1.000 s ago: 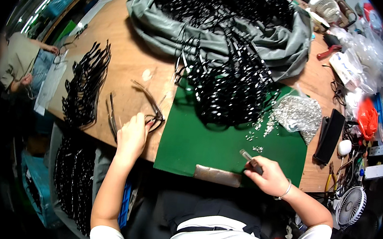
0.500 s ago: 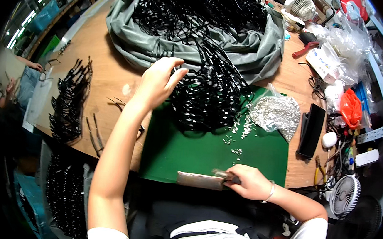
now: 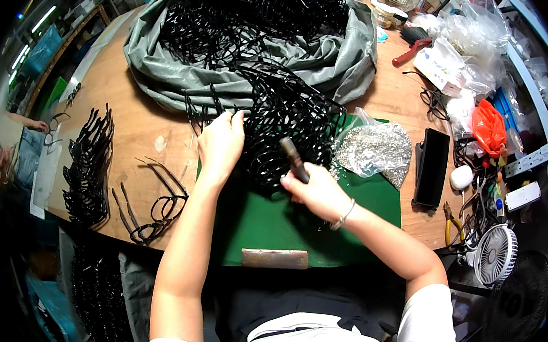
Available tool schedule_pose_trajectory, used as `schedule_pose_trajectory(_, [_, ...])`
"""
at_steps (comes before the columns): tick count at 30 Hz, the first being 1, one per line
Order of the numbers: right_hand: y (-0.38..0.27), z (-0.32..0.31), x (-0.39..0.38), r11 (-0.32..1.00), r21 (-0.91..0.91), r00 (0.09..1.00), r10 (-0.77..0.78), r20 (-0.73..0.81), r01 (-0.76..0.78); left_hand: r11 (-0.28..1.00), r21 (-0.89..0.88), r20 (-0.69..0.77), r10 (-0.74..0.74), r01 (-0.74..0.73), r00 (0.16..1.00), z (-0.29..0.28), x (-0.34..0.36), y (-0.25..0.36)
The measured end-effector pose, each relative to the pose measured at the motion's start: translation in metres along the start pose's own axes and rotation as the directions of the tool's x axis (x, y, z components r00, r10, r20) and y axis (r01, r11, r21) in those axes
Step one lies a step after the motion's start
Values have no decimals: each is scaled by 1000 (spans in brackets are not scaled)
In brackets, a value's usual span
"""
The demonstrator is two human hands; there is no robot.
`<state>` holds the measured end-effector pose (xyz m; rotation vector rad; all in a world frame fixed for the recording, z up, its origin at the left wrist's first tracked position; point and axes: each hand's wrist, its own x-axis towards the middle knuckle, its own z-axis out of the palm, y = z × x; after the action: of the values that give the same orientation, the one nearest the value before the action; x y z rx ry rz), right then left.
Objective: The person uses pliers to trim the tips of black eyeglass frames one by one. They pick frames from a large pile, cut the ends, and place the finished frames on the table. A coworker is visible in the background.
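Observation:
Black eyeglass frames [image 3: 270, 105] spill in a tangled heap from a grey cloth sack [image 3: 183, 88] onto a green mat [image 3: 347, 223]. At the heap's left edge my left hand [image 3: 221, 141] has its fingers closed at the black frames, seemingly pinching one; the fingertips are partly hidden. My right hand [image 3: 321, 191] grips a short cylindrical tool [image 3: 294, 158], dark with a paler end, tilted over the heap's lower right part. A clear bag of small silvery parts [image 3: 380, 148] lies right of the heap. Along the mat's front edge sits a worn metal bar [image 3: 274, 258].
Folded frames stand in a row [image 3: 88, 168] at left, beside two loose eyeglass frames [image 3: 163, 207]. On the right are a black case [image 3: 430, 168], yellow-handled pliers [image 3: 453, 227], a white fan [image 3: 496, 254] and plastic bags [image 3: 470, 48]. Another person's hand [image 3: 38, 125] shows far left.
My right hand has left the metal bar and moved up to the heap with the tool. My left hand has lowered, its fingers now closed at the frames. The whole view has shifted slightly.

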<state>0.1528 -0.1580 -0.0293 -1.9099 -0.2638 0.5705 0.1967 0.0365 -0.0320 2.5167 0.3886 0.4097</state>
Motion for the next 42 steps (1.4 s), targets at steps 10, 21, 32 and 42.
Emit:
schedule_pose_trajectory(10, [-14,-31,11,868,-427,966,-250,63,253,968,-142,-302,155,-205,941,-5,27,-3])
schedule_pose_trajectory(21, [29,-18,-96,571,-741,935,-243,259,353,230,-968,-65,140,-97,988,-99,-53,46])
schedule_pose_trajectory(32, [43,-23,-54,761,-628,982,-185,25,159,338,-893,269,-132,299,954,-86,-203,31])
schedule_pose_trajectory(42, [43,-19,-51,735,-637,969,-233,86,233,252,-940,257,75,231,964,-72,-196,32])
